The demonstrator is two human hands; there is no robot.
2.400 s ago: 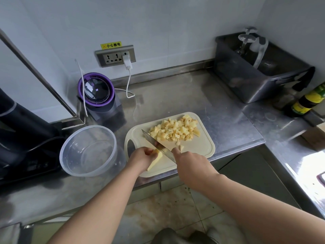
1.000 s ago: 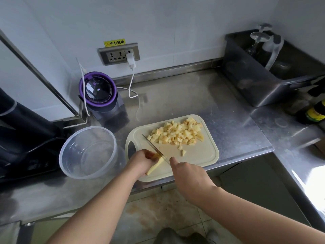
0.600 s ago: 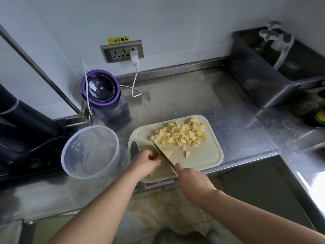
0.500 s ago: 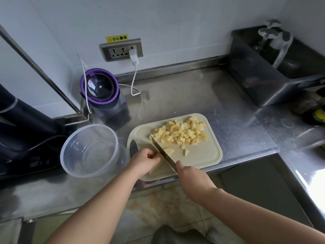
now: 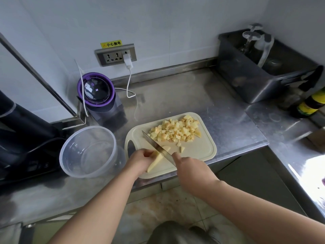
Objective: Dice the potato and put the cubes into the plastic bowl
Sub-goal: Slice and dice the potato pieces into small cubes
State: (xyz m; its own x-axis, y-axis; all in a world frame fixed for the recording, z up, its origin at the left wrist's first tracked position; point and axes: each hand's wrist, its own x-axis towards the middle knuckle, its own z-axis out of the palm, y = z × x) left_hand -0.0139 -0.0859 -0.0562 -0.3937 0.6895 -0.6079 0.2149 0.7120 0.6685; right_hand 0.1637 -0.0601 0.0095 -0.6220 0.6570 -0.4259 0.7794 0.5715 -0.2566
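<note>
On the cream cutting board (image 5: 198, 152) lies a pile of yellow potato cubes (image 5: 175, 132) toward its far side. My left hand (image 5: 139, 160) holds a long potato strip (image 5: 155, 162) at the board's near left. My right hand (image 5: 189, 169) grips a knife (image 5: 156, 147) whose blade crosses the strip; a cut piece (image 5: 166, 148) lies just right of the blade. Two loose cubes (image 5: 181, 147) sit near it. The clear plastic bowl (image 5: 88, 152) stands left of the board with nothing in it.
A purple-rimmed appliance (image 5: 97, 94) with a white cable stands behind the bowl. A dark machine (image 5: 19, 131) fills the left. A dark bin (image 5: 260, 67) sits at the back right, bottles (image 5: 311, 103) beside it. The steel counter's edge (image 5: 237, 152) runs just under the board.
The knife has kept chopping the strip, which is shorter on the blade's side; a new piece lies right of the blade. The camera view shifted slightly.
</note>
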